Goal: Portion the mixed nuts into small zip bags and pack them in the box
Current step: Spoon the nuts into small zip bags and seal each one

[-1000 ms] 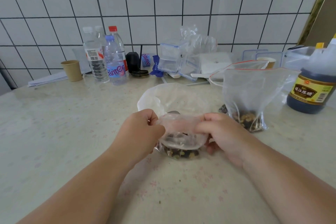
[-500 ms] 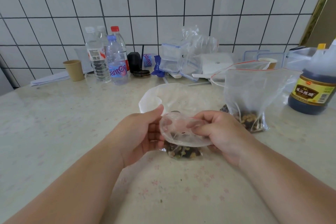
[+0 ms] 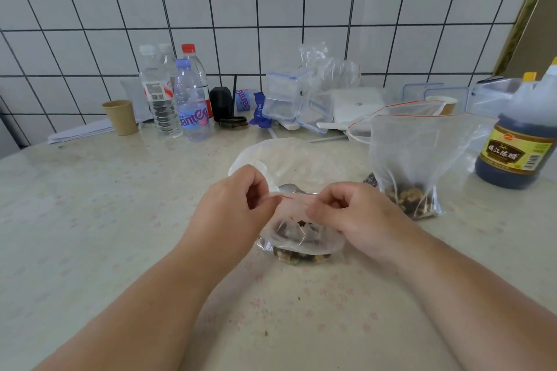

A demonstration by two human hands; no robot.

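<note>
Fingers (image 3: 259,200) of the left hand (image 3: 232,208) and right hand (image 3: 349,214) pinch opposite ends of the small zip bag (image 3: 298,238) seal, which runs left-right between them. Bag stands mid-counter (image 3: 90,220), nuts at bottom; large nut bag (image 3: 416,159) toward right edge.

A wall of white square tiles (image 3: 229,0) with dark grout lines runs behind the surface (image 3: 90,220) — a pale, glossy top flecked with faint pink marks. At the far right stands a brownish panel with a gilt edge strip (image 3: 526,9). Soft, even light — no hard shadows.
</note>
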